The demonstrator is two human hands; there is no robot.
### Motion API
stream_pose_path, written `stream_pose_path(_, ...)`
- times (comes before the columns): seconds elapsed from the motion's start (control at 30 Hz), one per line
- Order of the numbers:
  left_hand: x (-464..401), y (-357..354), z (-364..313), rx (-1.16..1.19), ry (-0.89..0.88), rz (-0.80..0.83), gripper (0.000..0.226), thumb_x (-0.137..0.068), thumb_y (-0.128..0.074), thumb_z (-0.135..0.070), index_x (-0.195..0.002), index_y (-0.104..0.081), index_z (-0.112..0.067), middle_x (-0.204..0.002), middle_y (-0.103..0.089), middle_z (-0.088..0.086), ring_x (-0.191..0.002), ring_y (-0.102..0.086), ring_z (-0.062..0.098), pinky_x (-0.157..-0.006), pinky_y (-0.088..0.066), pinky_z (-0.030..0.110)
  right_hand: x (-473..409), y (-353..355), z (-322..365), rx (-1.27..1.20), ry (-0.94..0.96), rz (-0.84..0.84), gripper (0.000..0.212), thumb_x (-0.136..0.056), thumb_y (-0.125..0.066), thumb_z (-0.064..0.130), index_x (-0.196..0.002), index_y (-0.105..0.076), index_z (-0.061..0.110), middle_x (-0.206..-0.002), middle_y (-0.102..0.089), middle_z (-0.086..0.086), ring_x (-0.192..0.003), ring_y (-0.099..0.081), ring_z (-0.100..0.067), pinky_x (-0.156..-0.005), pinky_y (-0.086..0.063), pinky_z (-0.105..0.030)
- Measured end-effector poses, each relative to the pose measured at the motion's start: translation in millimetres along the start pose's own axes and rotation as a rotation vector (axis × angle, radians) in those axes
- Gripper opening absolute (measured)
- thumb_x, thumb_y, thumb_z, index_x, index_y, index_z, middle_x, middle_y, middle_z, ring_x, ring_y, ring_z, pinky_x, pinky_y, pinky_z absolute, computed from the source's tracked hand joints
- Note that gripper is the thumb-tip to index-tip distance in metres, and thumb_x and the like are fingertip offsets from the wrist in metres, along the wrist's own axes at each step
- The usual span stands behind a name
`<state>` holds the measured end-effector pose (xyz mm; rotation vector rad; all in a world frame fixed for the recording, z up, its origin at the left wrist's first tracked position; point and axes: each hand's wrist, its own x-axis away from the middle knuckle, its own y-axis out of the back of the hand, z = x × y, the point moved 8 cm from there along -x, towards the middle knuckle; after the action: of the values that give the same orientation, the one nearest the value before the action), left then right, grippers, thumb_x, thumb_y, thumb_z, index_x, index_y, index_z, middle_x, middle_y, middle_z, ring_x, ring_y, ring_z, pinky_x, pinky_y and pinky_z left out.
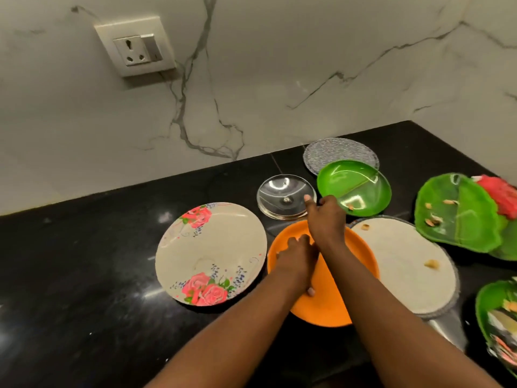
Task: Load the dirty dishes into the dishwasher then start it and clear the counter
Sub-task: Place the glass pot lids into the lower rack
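The right hand (326,217) pinches the near rim of a round green divided plate (354,186) and holds it tilted above the black table (84,261), food scraps in its lower edge. The left hand (298,257) grips the left rim of the orange plate (330,292), just right of the floral plate (210,253). If the green plate tips further, the crumbs would likely spill onto the table or the glass lid (285,200) beside it; a one-edge pinch may also slip.
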<state>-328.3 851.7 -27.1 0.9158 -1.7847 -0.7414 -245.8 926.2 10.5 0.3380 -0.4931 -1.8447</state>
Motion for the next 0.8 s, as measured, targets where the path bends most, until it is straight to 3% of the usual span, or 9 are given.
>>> stream_pose_path(0.13,2.1,1.6,-1.8,0.077,0.077,0.070,0.124,-0.065,-0.087,-0.004,-0.154,-0.004,-0.023,-0.155,-0.012,0.014,-0.138,-0.026,0.046,-0.107,-0.033,0.062,-24.4,-28.7,-8.1,-0.003,-0.204,0.061,0.060,-0.085,-0.071,0.038,-0.118,-0.047,-0.006,-0.115,-0.062,-0.027,-0.108,-0.060,-0.039,-0.080,-0.043,-0.037)
stream_pose_path(0.2,3.4,4.3,-5.1,0.058,0.086,0.077,0.118,-0.068,-0.084,-0.003,-0.155,-0.005,-0.020,-0.155,-0.011,0.014,-0.140,-0.023,0.044,-0.107,-0.032,0.064,-33.6,-38.1,-16.3,-0.013,-0.312,0.105,0.048,-0.085,-0.072,0.024,-0.116,-0.055,-0.009,-0.116,-0.063,-0.026,-0.106,-0.061,-0.039,-0.076,-0.044,-0.038)
stream_pose_path(0.27,-1.5,2.9,-6.1,-0.031,0.063,0.044,0.116,-0.065,-0.087,-0.008,-0.154,-0.014,-0.018,-0.153,-0.014,0.014,-0.140,-0.020,0.043,-0.104,-0.035,0.065,-36.5,-46.1,-18.4,-0.203,-0.368,0.140,0.022,-0.082,-0.066,0.010,-0.098,-0.065,-0.005,-0.102,-0.067,-0.025,-0.088,-0.065,-0.036,-0.065,-0.049,-0.040)
stream_pose_path(0.33,-6.5,-0.8,-3.8,-0.102,0.048,0.020,0.114,-0.062,-0.090,-0.014,-0.152,-0.020,-0.017,-0.151,-0.018,0.015,-0.139,-0.019,0.042,-0.100,-0.038,0.066,-38.5,-48.6,-19.9,-0.345,-0.368,0.137,0.004,-0.080,-0.059,0.007,-0.081,-0.063,0.007,-0.082,-0.066,-0.021,-0.077,-0.067,-0.037,-0.061,-0.053,-0.044)
stream_pose_path(0.43,-9.1,-3.1,-3.0,-0.103,0.033,-0.008,0.115,-0.058,-0.092,-0.016,-0.150,-0.024,-0.016,-0.148,-0.023,0.015,-0.136,-0.024,0.040,-0.098,-0.041,0.063,-33.2,-44.1,-22.3,-0.426,-0.341,0.139,0.014,-0.090,-0.052,0.012,-0.079,-0.057,0.019,-0.075,-0.060,-0.011,-0.066,-0.058,-0.026,-0.049,-0.042,-0.030)
stream_pose_path(0.57,-11.1,-4.4,2.6,-0.025,0.057,-0.031,0.112,-0.053,-0.094,-0.015,-0.146,-0.031,-0.016,-0.143,-0.028,0.014,-0.131,-0.034,0.041,-0.099,-0.043,0.059,-26.6,-29.6,-31.0,-0.560,-0.308,0.074,0.008,-0.086,-0.061,0.022,-0.079,-0.059,0.025,-0.091,-0.068,-0.007,-0.082,-0.067,-0.029,-0.079,-0.056,-0.046)
stream_pose_path(0.67,-5.9,-1.7,0.0,-0.052,0.022,-0.044,0.096,-0.062,-0.090,-0.016,-0.143,-0.039,-0.016,-0.146,-0.029,0.012,-0.134,-0.029,0.038,-0.101,-0.042,0.058,-8.1,-9.4,-29.5,-0.777,-0.368,0.073,0.017,-0.099,-0.050,0.011,-0.086,-0.053,0.021,-0.103,-0.068,-0.010,-0.078,-0.070,-0.022,-0.074,-0.052,-0.035)
stream_pose_path(0.8,-7.0,-0.6,-3.4,-0.141,0.002,-0.042,0.086,-0.064,-0.088,-0.021,-0.138,-0.044,-0.014,-0.147,-0.028,0.013,-0.133,-0.028,0.039,-0.104,-0.039,0.057,25.3,9.4,-46.3,-1.135,-0.523,0.081,0.010,-0.100,-0.049,0.013,-0.095,-0.054,0.020,-0.086,-0.070,-0.006,-0.071,-0.070,-0.020,-0.068,-0.053,-0.037)
